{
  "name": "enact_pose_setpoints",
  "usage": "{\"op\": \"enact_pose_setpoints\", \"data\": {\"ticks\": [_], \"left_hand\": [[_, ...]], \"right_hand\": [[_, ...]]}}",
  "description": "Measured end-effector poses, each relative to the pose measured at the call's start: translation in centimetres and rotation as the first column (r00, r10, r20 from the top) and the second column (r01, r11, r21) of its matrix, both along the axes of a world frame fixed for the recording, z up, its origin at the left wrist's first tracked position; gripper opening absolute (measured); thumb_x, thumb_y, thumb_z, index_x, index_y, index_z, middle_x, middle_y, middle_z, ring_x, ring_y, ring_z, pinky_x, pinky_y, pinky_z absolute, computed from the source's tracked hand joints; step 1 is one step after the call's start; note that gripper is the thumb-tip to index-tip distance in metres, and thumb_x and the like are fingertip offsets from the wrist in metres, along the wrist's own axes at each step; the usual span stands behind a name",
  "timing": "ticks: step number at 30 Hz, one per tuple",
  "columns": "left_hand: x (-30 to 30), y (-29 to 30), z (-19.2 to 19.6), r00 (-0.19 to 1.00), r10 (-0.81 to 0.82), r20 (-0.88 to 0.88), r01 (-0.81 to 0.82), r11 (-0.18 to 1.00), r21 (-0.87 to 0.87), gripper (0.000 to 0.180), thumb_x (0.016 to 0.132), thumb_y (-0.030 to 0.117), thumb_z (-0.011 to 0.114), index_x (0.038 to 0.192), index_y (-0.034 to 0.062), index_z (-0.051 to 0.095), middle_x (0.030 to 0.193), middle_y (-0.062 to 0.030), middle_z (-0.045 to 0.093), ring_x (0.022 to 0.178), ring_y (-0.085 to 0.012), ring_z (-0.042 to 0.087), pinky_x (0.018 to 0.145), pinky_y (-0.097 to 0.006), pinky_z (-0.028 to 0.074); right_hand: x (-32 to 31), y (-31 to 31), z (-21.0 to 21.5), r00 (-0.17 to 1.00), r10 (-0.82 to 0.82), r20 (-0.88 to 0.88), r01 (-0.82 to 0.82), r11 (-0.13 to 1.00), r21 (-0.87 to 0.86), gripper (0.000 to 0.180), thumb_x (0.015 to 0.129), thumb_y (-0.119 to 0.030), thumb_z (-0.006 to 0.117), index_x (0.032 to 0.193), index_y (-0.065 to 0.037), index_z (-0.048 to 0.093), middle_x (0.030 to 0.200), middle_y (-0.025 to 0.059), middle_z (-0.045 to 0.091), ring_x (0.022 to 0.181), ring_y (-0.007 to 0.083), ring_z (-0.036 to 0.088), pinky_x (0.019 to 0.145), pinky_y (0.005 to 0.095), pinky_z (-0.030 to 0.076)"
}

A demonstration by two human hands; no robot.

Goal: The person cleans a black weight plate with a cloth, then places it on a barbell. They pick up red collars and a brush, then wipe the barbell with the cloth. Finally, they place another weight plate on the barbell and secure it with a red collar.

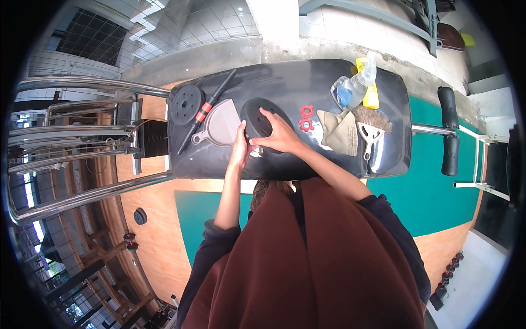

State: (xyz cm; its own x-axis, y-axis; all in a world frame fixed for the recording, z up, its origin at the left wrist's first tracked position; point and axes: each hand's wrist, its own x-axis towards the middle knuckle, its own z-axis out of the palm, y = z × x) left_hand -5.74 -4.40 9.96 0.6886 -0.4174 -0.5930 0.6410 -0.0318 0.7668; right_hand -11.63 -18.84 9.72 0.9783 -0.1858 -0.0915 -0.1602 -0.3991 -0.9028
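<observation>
I see my left hand (239,147) raised on edge against the left rim of a black weight plate (257,119), fingers pressed together and straight. My right hand (278,135) lies over the plate's right side, fingers spread and curled on it. The plate sits mid-desk (274,77) (a black padded surface). Left of it lie a grey dustpan (222,124), a black bar (206,110) and a second plate (186,103); right, two red collars (305,118), a cloth (341,131), a brush (370,127) and a spray bottle (353,88).

A black padded bench (285,82) carries two black weight plates (186,103) — plus a dumbbell bar (207,109). A grey dustpan (222,125), red collars (306,118), cloth (339,131), brush (371,127) and spray bottle (353,88) lie there too.
</observation>
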Motion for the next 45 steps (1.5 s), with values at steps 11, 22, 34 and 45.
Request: {"op": "enact_pose_setpoints", "data": {"ticks": [11, 22, 34, 45], "left_hand": [[-0.6, -3.1, -4.2, 0.95, -0.31, 0.041, 0.307, 0.95, 0.057, 0.07, 0.089, 0.032, 0.055, 0.14, -0.0029, 0.02, 0.132, -0.0198, 0.04, 0.111, -0.0264, 0.049, 0.088, -0.031, 0.049], [3.5, -2.2, -6.9, 0.892, -0.395, 0.222, 0.27, 0.857, 0.439, 0.074, 0.077, 0.018, 0.071, 0.136, -0.0016, 0.032, 0.132, -0.0267, 0.04, 0.108, -0.0257, 0.054, 0.082, -0.031, 0.048], [7.9, 0.2, -4.3, 0.554, -0.535, 0.638, -0.012, 0.761, 0.648, 0.05, 0.071, 0.019, 0.072, 0.116, 0.0043, 0.055, 0.108, -0.0177, 0.05, 0.106, -0.0294, 0.051, 0.091, -0.038, 0.042], [3.3, -4.3, -5.5, 0.519, -0.694, 0.499, 0.246, 0.68, 0.69, 0.102, 0.062, 0.018, 0.08, 0.138, -0.0057, 0.016, 0.134, -0.022, 0.023, 0.123, -0.0376, 0.034, 0.103, -0.038, 0.034]], "right_hand": [[-2.0, -2.7, -2.6, 0.99, -0.083, -0.114, -0.008, 0.776, -0.631, 0.102, 0.051, -0.039, 0.081, 0.135, -0.002, 0.036, 0.099, 0.0151, 0.048, 0.094, 0.0298, 0.048, 0.082, 0.0385, 0.043], [-1.2, -0.2, -3.1, 0.972, 0.087, -0.217, -0.203, 0.774, -0.599, 0.085, 0.067, -0.026, 0.074, 0.134, 0.003, 0.031, 0.122, 0.025, 0.042, 0.116, 0.0354, 0.042, 0.095, 0.0399, 0.04], [-14.8, -12.1, -0.3, 0.624, -0.754, 0.207, 0.72, 0.451, -0.528, 0.036, 0.076, -0.008, 0.058, 0.11, -0.001, 0.049, 0.104, 0.0189, 0.052, 0.098, 0.0351, 0.049, 0.087, 0.0415, 0.04], [-22.6, -14.1, -9.0, 0.474, -0.88, -0.029, 0.75, 0.421, -0.51, 0.034, 0.09, -0.017, 0.051, 0.115, 0.005, 0.044, 0.098, 0.0204, 0.059, 0.08, 0.0277, 0.057, 0.071, 0.0368, 0.046]]}}
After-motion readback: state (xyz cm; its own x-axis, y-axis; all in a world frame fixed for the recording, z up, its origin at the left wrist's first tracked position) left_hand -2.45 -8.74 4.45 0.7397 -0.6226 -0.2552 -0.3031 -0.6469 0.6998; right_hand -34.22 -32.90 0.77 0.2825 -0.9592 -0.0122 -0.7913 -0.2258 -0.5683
